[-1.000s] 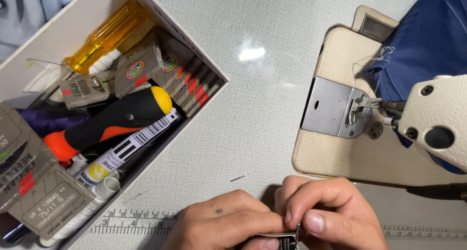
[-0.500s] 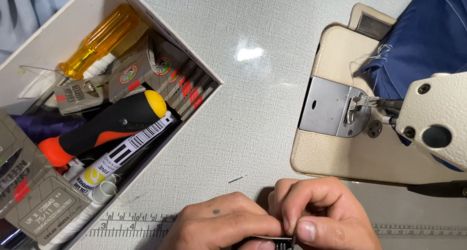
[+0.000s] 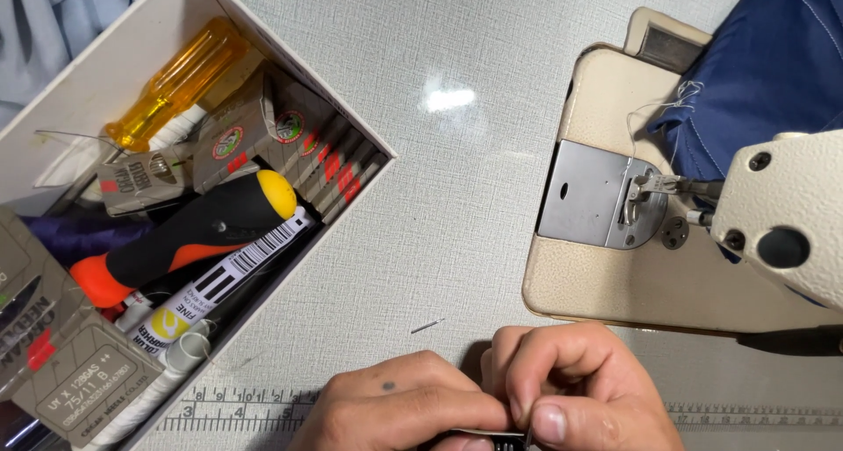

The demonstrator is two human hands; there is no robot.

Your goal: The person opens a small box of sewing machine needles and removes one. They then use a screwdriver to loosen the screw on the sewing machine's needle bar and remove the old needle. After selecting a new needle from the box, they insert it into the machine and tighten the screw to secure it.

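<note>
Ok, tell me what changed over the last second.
Little changed. Both hands slid slightly lower in view, the left hand and right hand still pinching the small dark packet between them. The loose needle, the open drawer of tools and the sewing machine kept their places.

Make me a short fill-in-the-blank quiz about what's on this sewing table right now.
1. Both hands, left hand and right hand, pinch one small dark ____ at the bottom edge.
2. The see-through screwdriver in the open box has a ____ handle.
3. A loose needle lies on the ____ above the hands.
4. The cloth by the sewing machine is ____.

Missing words: object; yellow; table; blue
</note>
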